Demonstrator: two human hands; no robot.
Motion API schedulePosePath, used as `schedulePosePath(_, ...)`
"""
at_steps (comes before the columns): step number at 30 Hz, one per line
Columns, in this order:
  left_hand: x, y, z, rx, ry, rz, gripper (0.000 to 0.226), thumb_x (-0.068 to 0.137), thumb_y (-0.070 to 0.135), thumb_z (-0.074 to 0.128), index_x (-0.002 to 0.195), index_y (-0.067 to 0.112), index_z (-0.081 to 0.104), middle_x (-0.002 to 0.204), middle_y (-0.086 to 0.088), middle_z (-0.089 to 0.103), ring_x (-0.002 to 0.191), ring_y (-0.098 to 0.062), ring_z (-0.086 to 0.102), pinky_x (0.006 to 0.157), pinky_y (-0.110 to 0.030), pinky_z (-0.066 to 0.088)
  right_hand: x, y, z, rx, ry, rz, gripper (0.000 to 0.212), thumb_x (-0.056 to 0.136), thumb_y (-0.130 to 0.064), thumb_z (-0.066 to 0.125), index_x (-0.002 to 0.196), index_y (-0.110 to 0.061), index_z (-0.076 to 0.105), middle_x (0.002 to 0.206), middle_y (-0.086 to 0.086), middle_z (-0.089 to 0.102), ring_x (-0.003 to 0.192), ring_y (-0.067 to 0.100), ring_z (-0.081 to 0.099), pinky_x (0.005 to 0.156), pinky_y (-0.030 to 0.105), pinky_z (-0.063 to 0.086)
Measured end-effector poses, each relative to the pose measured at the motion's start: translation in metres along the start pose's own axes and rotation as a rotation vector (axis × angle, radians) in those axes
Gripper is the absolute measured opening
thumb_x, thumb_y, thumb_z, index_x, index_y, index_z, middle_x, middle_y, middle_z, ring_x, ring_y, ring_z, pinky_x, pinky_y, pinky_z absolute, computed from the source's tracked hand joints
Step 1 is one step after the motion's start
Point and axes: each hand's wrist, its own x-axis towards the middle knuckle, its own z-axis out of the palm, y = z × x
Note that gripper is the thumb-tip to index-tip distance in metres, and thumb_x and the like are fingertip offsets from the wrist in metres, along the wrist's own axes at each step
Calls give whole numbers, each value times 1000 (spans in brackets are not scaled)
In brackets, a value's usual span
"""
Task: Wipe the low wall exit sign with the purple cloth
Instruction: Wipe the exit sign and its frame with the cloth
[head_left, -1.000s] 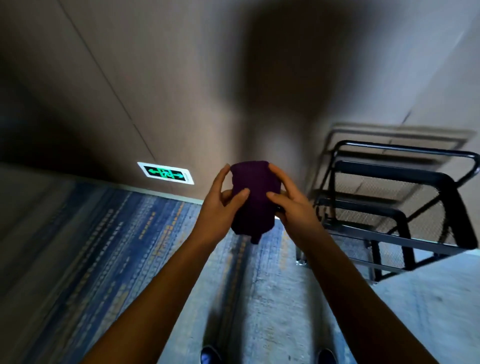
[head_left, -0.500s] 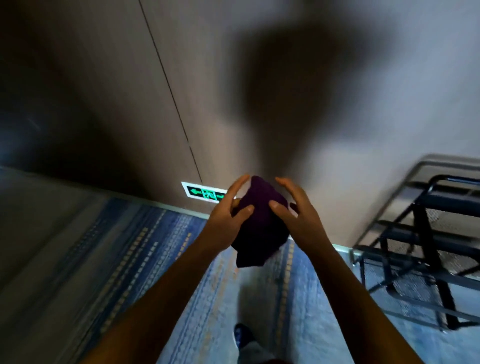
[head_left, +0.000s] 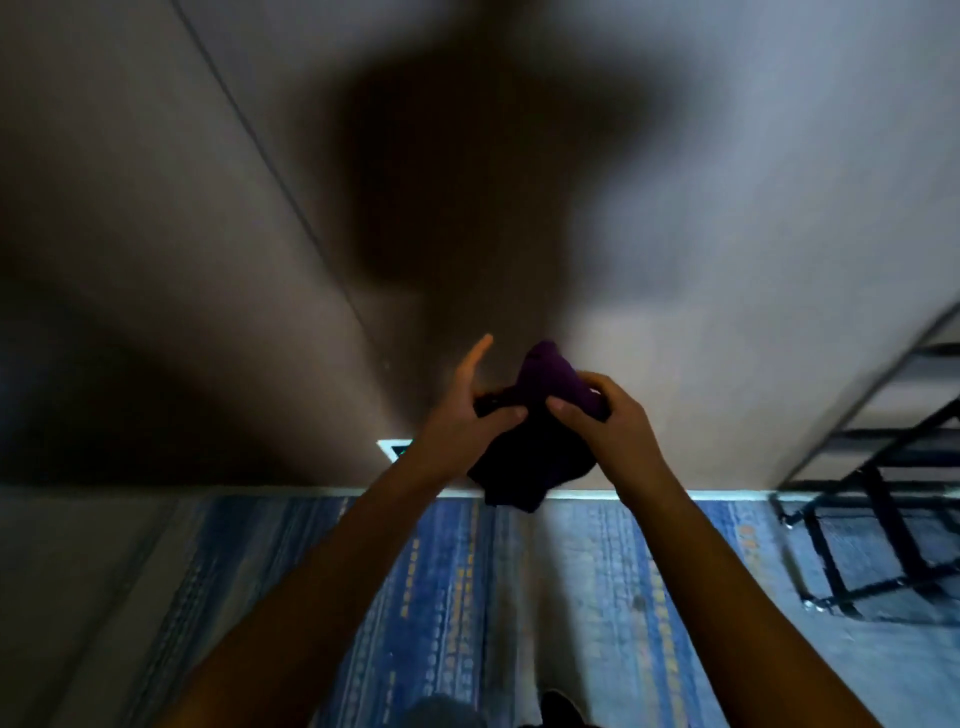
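Purple bunched cloth (head_left: 550, 382), pinched by left hand (head_left: 462, 415) and right hand (head_left: 605, 421); loosely wadded, it may slip before reaching the lit green exit sign (head_left: 396, 448) at the wall's foot.

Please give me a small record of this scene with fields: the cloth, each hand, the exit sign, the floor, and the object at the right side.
cloth: purple cloth, bunched, held in the air before the wall
left hand: left hand grips the cloth, forefinger raised
right hand: right hand grips the cloth
exit sign: exit sign low on the wall, mostly hidden behind the left wrist
floor: blue patterned carpet
right side: black metal rack
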Motion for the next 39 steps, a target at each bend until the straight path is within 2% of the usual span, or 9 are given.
schedulePosePath(3, 43, -13, -10, 81, -63, 61, 98, 83, 21, 82, 159, 30, 20, 125, -2, 59, 107, -11, 65, 91, -27, 50, 14, 2, 5, 1, 88, 25, 46, 79, -29, 87, 120, -24, 67, 107, -3, 74, 96, 11, 72, 78, 23, 59)
schedulePosePath(6, 76, -27, -16, -33, -221, 69, 105, 71, 45, 81, 155, 42, 18, 149, 0, 47, 128, -15, 59, 94, -22, 52, 26, 10, 24, -25, 144, 15, 50, 77, -22, 88, 122, -22, 66, 112, 0, 73, 103, 18, 70, 89, 31, 59)
schedulePosePath(11, 126, -63, -45, 5, -421, 101, 85, 79, 33, 78, 144, 60, 30, 122, -4, 65, 104, -15, 72, 85, -28, 59, 34, 37, 84, 58, 370, 29, 53, 78, -11, 86, 127, -13, 65, 122, 4, 71, 110, 14, 67, 100, 38, 55)
schedulePosePath(15, 147, -99, -77, 53, -627, 157, 74, 89, 20, 70, 152, 38, 35, 94, -5, 71, 82, -8, 68, 76, -20, 55, 27, 59, 149, 69, 600, 66, 58, 83, -14, 83, 136, -17, 58, 133, -1, 65, 120, 19, 63, 108, 48, 47)
schedulePosePath(21, 149, -136, -120, 119, -812, 99, 78, 90, 4, 69, 149, 44, 38, 116, -14, 70, 102, -14, 72, 89, -26, 57, 15, 84, 252, -327, 992, 34, 74, 82, -23, 69, 151, -28, 43, 162, 6, 33, 147, 23, 36, 119, 33, 32)
schedulePosePath(28, 120, -199, -173, 291, -870, 130, 83, 81, -2, 61, 147, 44, 43, 130, -3, 63, 117, -15, 66, 103, -38, 55, -9, 139, 356, -367, 903, 131, 72, 88, -34, 68, 154, -24, 42, 166, 11, 26, 151, 31, 31, 119, 43, 33)
schedulePosePath(31, 108, -224, -196, 315, -913, 104, 81, 83, -2, 69, 148, 38, 42, 125, -13, 63, 109, -18, 68, 97, -34, 57, -19, 169, 409, -239, 939, 157, 82, 84, -40, 70, 157, -25, 36, 167, 14, 21, 153, 28, 28, 119, 37, 32)
schedulePosePath(35, 106, -260, -206, 357, -951, 73, 63, 78, 19, 75, 136, 28, 52, 128, -18, 63, 104, -20, 67, 95, -39, 57, -11, 203, 449, -170, 1013, 188, 90, 84, -55, 72, 158, -23, 33, 167, 14, 21, 155, 27, 24, 118, 45, 36)
schedulePosePath(39, 140, -306, -200, 391, -954, 152, 55, 80, 15, 75, 129, 31, 55, 121, -12, 67, 102, -14, 71, 85, -31, 58, 21, 244, 463, -182, 1135, 246, 92, 84, -59, 70, 159, -23, 30, 166, 16, 23, 152, 30, 30, 111, 44, 44)
